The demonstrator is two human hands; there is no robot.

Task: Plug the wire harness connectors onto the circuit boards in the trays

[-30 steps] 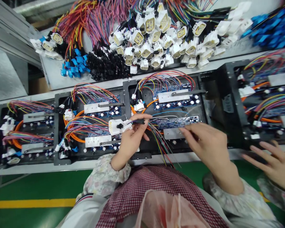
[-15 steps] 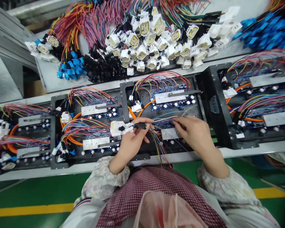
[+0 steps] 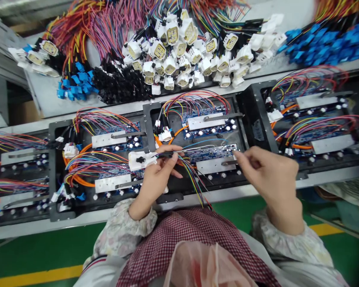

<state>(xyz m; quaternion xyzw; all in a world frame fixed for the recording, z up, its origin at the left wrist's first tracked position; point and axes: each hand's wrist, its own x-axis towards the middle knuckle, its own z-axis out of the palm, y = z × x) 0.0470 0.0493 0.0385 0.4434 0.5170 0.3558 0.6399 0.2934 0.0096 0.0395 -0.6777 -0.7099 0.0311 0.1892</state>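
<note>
My left hand (image 3: 158,172) is closed around the black-sleeved neck of a wire harness. Its white connector (image 3: 137,160) sticks out to the left, and its loose coloured wires (image 3: 195,180) fan down to the right. A few thin wires run from the harness over a blue circuit board (image 3: 215,152) with a silver metal bar (image 3: 208,166) along it. At the right end of this board, my right hand (image 3: 271,179) has thumb and forefinger drawn together. Whatever lies between those fingertips is too small to make out.
Black trays (image 3: 56,167) hold more wired boards to the left and right. Behind them lies a heap of white connectors (image 3: 172,63), with blue connectors (image 3: 77,81) on the left and more blue plugs (image 3: 326,44) on the right. The metal bench edge (image 3: 86,216) runs in front.
My right hand has moved right, from the middle of the board to its right end, uncovering the metal bar. My left hand still grips the harness. The whole view has shifted slightly.
</note>
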